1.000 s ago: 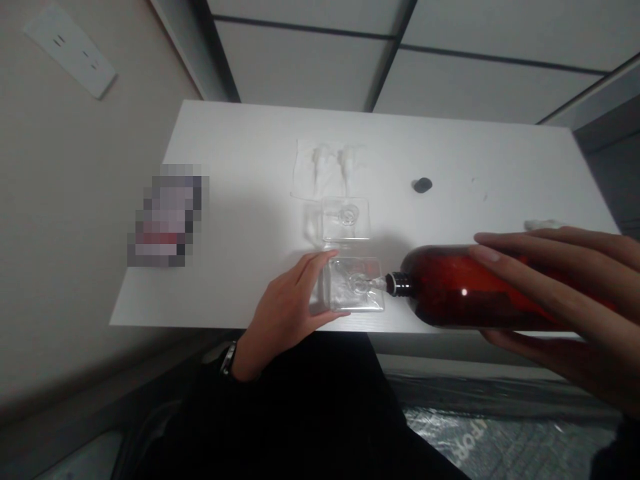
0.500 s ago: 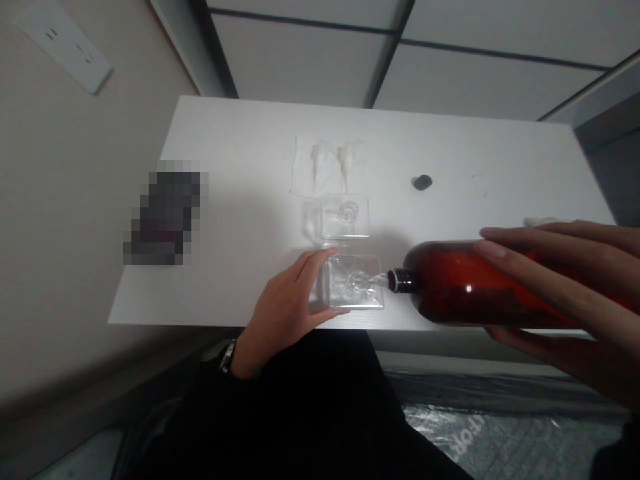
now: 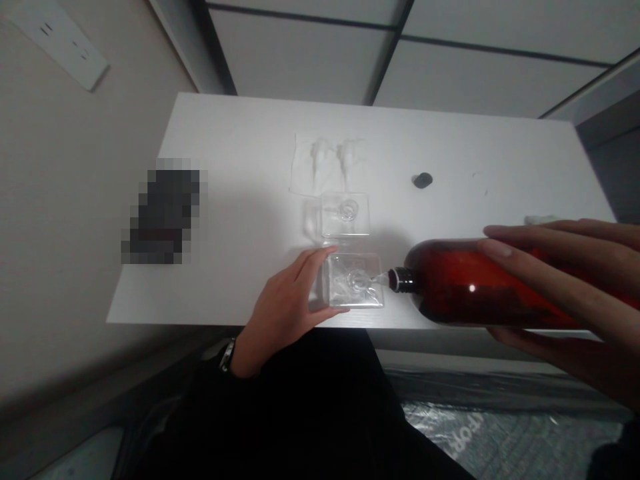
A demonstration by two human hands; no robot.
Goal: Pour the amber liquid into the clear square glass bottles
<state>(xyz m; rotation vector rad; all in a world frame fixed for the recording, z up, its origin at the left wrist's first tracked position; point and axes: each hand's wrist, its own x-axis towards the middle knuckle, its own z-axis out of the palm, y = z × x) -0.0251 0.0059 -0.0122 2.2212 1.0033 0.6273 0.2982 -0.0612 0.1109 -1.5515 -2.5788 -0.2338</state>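
My left hand (image 3: 287, 303) grips a clear square bottle (image 3: 345, 297) at the table's front edge, thumb on the near side and fingers on the far side. Its round neck faces up, uncapped. In my right hand (image 3: 565, 280) lies a large amber bottle (image 3: 450, 283), tipped onto its side with its black-looking threaded mouth pointing left. A stream of clear liquid (image 3: 379, 279) runs from that mouth into the clear bottle's neck. Just behind stands a second clear square bottle (image 3: 345, 225), also open and touched by neither hand.
Two white pump heads (image 3: 333, 160) lie on a thin clear sheet behind the bottles. A small black cap (image 3: 423, 180) rests to the right. A blurred-out dark object (image 3: 163, 213) is at the left table edge. A whitish item (image 3: 540, 219) shows partly behind my right hand.
The stream from the amber bottle looks slightly thinner. The amber bottle and my right hand have shifted a touch to the right; my left hand keeps its hold.
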